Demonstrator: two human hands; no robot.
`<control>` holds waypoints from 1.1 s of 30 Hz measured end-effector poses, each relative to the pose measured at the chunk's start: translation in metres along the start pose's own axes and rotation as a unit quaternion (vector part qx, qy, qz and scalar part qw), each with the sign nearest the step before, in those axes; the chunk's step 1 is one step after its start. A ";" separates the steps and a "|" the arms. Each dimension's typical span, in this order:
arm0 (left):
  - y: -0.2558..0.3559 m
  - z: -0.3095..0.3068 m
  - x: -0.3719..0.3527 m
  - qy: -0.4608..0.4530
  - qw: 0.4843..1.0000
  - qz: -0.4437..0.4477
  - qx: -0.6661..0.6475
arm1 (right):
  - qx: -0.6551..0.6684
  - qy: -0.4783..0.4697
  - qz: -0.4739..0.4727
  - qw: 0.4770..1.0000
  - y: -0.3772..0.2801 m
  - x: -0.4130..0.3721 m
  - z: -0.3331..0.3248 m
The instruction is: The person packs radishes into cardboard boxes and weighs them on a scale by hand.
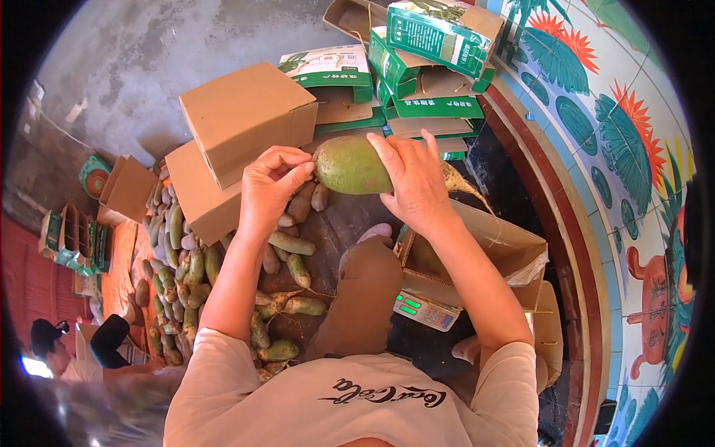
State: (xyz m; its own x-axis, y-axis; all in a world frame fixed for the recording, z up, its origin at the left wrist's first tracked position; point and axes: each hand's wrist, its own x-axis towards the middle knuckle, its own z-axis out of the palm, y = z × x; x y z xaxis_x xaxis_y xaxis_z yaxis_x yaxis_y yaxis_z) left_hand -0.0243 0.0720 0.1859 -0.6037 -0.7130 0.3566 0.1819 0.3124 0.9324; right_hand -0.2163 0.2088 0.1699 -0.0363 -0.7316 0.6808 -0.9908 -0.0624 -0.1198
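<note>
Two hands share one vegetable in my feed. At the far left, another person (52,350) in a dark cap is low in the corner, well apart from my wearer. Next comes a long heap of green and brownish radishes (179,253) on the floor, with two plain brown cardboard boxes (246,119) stacked beside it.

The left hand (269,190) pinches its fingertips at the blunt end of a large green radish (350,165), seemingly picking at the stem stub. The radish is held level in the air, above the heap and just left of an open brown cardboard carton (514,242) resting on a grey digital scale (424,309). The right hand (413,182) has its grip closed over the radish's middle, and the pale root tail sticks out beyond it.

I judge the step in hand to be cleaning or checking the radish. Setting it in the carton would call for the left pinch to let go and the right hand to carry it rightward and down.

The shirt (383,392) carries inverted script that reads like Coca-Cola. The green-and-white printed cartons (439,33) bear white lettering too small to read, and I cannot make out the scale's green digits.
</note>
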 end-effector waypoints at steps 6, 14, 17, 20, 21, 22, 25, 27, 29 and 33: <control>0.001 0.008 0.000 0.023 0.998 0.040 0.043 | -0.017 0.002 0.001 1.000 -0.001 -0.001 -0.004; -0.018 0.012 0.002 0.033 0.999 0.025 -0.007 | -0.006 -0.025 0.017 1.000 0.001 -0.008 -0.007; -0.007 0.015 0.000 0.027 0.999 -0.042 -0.021 | 0.019 -0.021 0.032 0.999 0.003 -0.008 -0.008; -0.009 0.016 -0.001 0.019 1.000 -0.008 0.001 | 0.037 -0.019 0.035 0.999 0.005 -0.009 -0.009; -0.009 0.015 -0.001 0.011 1.000 0.005 0.019 | 0.039 -0.024 0.034 0.998 0.005 -0.010 -0.009; -0.008 0.014 -0.001 0.003 0.999 0.019 0.037 | 0.040 -0.029 0.032 0.998 0.005 -0.010 -0.011; -0.008 0.015 0.003 -0.005 0.998 0.040 0.056 | 0.062 -0.031 0.036 0.997 0.007 -0.011 -0.011; -0.009 0.017 0.007 -0.003 0.997 0.034 0.075 | 0.101 -0.042 0.058 0.992 0.007 -0.012 -0.011; -0.010 0.020 0.013 0.006 0.994 0.017 0.110 | 0.156 -0.067 0.090 0.981 0.009 -0.011 -0.012; -0.015 0.020 0.019 0.030 0.997 -0.031 0.058 | 0.243 -0.082 0.144 0.956 0.014 -0.017 -0.017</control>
State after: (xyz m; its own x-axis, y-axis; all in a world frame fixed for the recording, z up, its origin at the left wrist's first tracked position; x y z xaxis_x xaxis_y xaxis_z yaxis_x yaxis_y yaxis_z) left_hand -0.0537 0.0666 0.1778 -0.5632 -0.7684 0.3040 0.0529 0.3336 0.9412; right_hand -0.2322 0.2321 0.1688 -0.2382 -0.8601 0.4511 -0.7639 -0.1209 -0.6339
